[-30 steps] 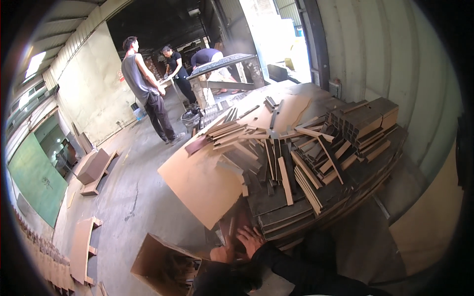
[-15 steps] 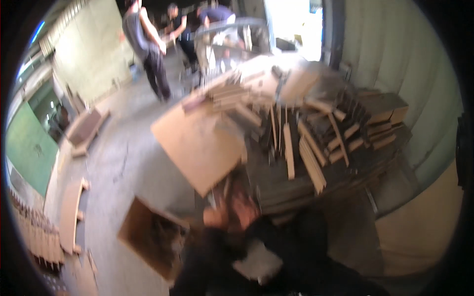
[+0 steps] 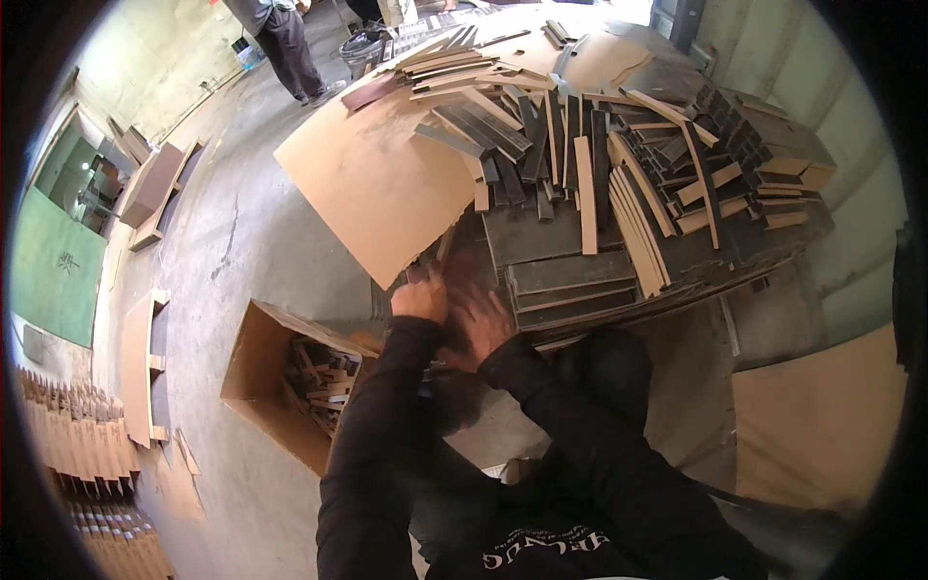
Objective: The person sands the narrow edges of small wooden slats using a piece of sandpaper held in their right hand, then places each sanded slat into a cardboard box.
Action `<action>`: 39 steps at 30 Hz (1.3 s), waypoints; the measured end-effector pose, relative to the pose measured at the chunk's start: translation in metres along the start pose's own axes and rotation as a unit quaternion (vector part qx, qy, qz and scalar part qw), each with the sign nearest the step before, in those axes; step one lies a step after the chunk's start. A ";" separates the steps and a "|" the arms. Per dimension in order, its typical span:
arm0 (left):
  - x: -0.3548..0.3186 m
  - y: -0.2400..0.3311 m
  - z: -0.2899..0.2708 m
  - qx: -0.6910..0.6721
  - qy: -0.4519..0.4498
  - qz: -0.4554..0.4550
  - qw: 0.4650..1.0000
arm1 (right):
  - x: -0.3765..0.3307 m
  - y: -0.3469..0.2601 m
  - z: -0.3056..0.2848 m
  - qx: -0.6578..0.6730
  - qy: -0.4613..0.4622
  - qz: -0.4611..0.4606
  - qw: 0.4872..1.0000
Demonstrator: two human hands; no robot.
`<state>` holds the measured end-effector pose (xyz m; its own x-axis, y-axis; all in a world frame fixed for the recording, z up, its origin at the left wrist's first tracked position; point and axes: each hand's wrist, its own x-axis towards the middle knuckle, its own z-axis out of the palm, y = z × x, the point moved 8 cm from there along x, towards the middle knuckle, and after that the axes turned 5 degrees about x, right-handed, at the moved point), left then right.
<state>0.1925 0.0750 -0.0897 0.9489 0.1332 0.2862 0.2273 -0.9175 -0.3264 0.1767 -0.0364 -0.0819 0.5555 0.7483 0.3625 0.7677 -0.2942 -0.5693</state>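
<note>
Both hands have come closer since a second ago: left hand [image 3: 421, 296] fisted, right hand [image 3: 480, 324] blurred, grip unclear, at a low dark board stack [image 3: 570, 280]. Open brown cardboard box [image 3: 266, 372] left; smooth tan sheet [image 3: 377, 184] and jumbled strips [image 3: 580, 145] beyond.

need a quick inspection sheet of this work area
surface: grey concrete floor, cracked.
job's things: heap of wooden strips and dark boards; large tan sheet beneath its left side.
clutter: open cardboard box holding offcuts; curved panels on the floor.
grips: left hand and right hand at the heap's near edge, blurred; hold unclear.
cables: nothing seen.
surroundings: another person's legs at the top; green door on the left.
</note>
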 end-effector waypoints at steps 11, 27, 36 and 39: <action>0.000 0.008 -0.005 -0.046 -0.017 -0.019 0.999 | -0.003 0.001 -0.002 0.019 -0.020 0.015 1.000; -0.179 -0.008 -0.028 -0.874 -0.070 -0.314 0.365 | -0.007 0.012 -0.003 -0.027 0.007 0.023 0.999; -0.150 -0.025 -0.021 -0.618 -0.034 -0.328 0.713 | -0.007 0.004 -0.005 -0.032 -0.006 0.027 0.999; -0.125 -0.038 -0.012 -0.394 0.060 -0.279 0.873 | -0.009 0.008 -0.002 -0.036 -0.004 0.031 0.999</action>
<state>0.0624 0.0886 -0.1026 0.6971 0.6460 0.3109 0.3807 -0.7010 0.6031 0.1783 -0.0471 -0.0878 0.6000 0.7322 0.3223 0.7533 -0.3815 -0.5357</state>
